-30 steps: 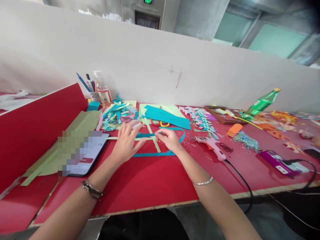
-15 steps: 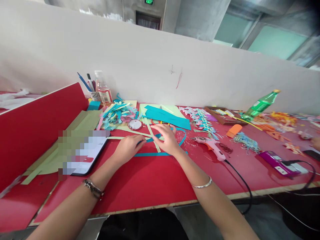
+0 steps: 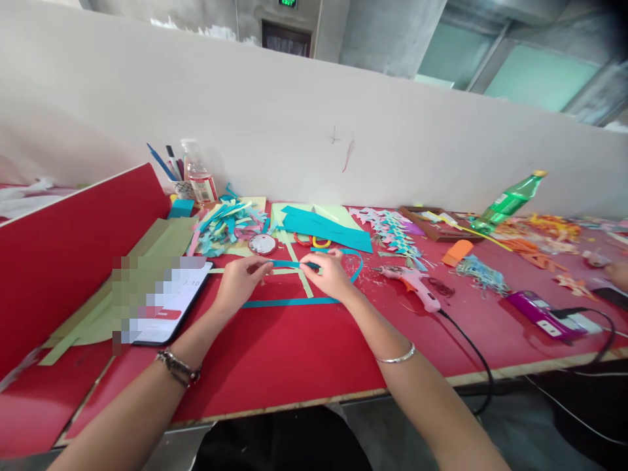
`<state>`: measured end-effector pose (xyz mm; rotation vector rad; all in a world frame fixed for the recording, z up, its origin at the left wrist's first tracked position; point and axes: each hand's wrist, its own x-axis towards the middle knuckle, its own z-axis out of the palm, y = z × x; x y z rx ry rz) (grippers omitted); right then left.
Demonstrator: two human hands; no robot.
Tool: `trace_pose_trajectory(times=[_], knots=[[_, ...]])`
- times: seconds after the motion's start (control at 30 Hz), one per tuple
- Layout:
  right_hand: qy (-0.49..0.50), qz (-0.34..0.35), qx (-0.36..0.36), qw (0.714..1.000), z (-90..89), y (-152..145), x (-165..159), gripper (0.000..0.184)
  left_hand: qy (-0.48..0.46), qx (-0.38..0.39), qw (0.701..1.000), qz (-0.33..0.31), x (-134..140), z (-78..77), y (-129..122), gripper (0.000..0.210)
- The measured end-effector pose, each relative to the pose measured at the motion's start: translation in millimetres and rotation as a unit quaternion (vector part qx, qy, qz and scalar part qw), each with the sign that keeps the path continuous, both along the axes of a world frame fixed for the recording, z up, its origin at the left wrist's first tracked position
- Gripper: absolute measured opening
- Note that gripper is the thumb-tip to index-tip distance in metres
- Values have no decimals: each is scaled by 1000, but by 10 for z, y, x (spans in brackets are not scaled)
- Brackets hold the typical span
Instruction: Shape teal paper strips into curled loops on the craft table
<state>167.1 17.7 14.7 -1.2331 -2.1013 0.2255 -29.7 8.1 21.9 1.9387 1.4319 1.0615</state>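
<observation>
My left hand [image 3: 240, 282] and my right hand [image 3: 328, 275] both pinch a long teal paper strip [image 3: 289, 264] just above the red table [image 3: 294, 353]. The strip stretches between my fingertips, loops to the right and runs back along the table under my hands. Pale green paper strips [image 3: 299, 268] lie crossed beneath it. A round roll of tape [image 3: 262, 244] sits just beyond my left hand.
A phone [image 3: 167, 301] lies left of my hands on green paper. A pile of cut paper strips [image 3: 228, 222], teal sheets [image 3: 324, 229], scissors [image 3: 311, 241], a pink glue gun [image 3: 415, 284] with cord, a green bottle [image 3: 510, 203] and a purple device [image 3: 540, 314] lie around.
My left hand drew back off the tape roll and closed on the teal strip. My right hand settled onto the strip's other end, and the strip now spans both hands.
</observation>
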Motion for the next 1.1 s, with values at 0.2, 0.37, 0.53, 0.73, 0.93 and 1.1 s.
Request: trace_pose_trajectory(times=[0.2, 0.37, 0.53, 0.73, 0.93, 1.1], knots=[[1, 52, 0, 999, -28, -6, -38, 18, -31, -35, 999, -12, 27, -8, -9, 30], [47, 72, -42, 995, -30, 74, 30, 23, -60, -80, 995, -8, -11, -35, 39, 34], [115, 92, -91, 985, 2, 136, 182, 23, -81, -126, 989, -8, -36, -43, 71, 36], [140, 55, -116, 982, -13, 201, 336, 21, -101, -132, 986, 11, -63, -25, 89, 34], [253, 43, -173, 951, -4, 221, 418, 24, -106, -114, 987, 36, -115, 16, 114, 29], [336, 33, -186, 923, -21, 245, 431, 24, -100, -106, 987, 63, -127, 13, 112, 30]])
